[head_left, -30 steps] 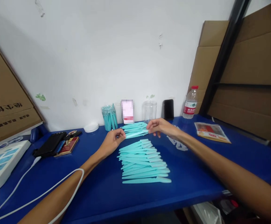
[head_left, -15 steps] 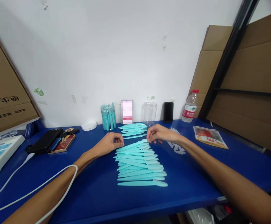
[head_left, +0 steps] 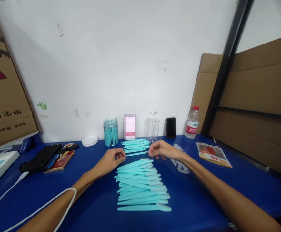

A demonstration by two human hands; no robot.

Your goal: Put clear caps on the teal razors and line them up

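Turquoise eyebrow razors with pale blade ends lie in two groups on the blue table. The larger stack (head_left: 140, 185) is nearest me, and the smaller group (head_left: 135, 145) is farther back. My left hand (head_left: 113, 158) is closed in a pinch by the left end of the front razor in the far group. Opposite it, my right hand (head_left: 161, 149) pinches beside that razor's right end. Whether either hand grips the razor cannot be made out. Behind, a clear jar (head_left: 111, 132) holds several upright razors, next to a pinkish blurred card or screen (head_left: 130, 127).
An empty clear jar (head_left: 152, 127), a black phone-like object (head_left: 171, 128) and a water bottle (head_left: 192, 124) stand along the wall. Translucent strips (head_left: 182, 166) and a packet (head_left: 214, 155) lie right. A white lid (head_left: 89, 141), black case (head_left: 42, 158) and white cable (head_left: 71, 193) are left.
Both hands have moved slightly away from the near stack, toward the smaller far group. The view has tilted up, so everything sits lower. The razor groups look unchanged.
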